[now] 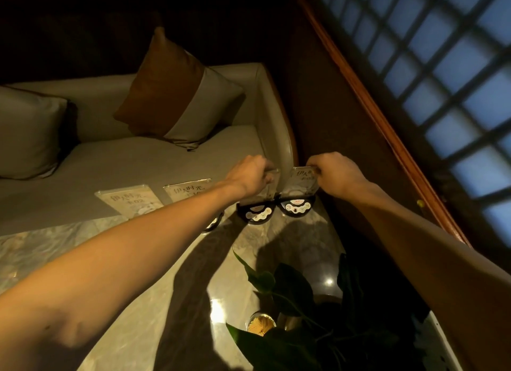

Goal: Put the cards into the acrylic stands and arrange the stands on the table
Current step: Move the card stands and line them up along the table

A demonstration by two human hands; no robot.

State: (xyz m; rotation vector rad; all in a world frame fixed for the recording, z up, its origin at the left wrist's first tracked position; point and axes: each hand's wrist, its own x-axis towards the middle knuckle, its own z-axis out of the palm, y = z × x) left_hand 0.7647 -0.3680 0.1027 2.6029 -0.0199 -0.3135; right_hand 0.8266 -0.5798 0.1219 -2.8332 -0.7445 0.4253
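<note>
Acrylic stands line the far edge of the marble table [132, 310]. Your right hand [336, 174] pinches the top edge of the rightmost stand [301, 186], which sits upright on its black base at the table's far right corner, a printed card visible inside. Your left hand [250, 177] is closed on the top of the second stand [266, 195], just beside the first; their bases nearly touch. Two further stands [132, 202] with cards are to the left along the same edge, the nearer one partly hidden by your left forearm. Beyond the table is a grey sofa [138, 163] with a brown-and-grey cushion [177, 94]. Dark plant leaves [290, 287] rise at the table's near right.
</note>
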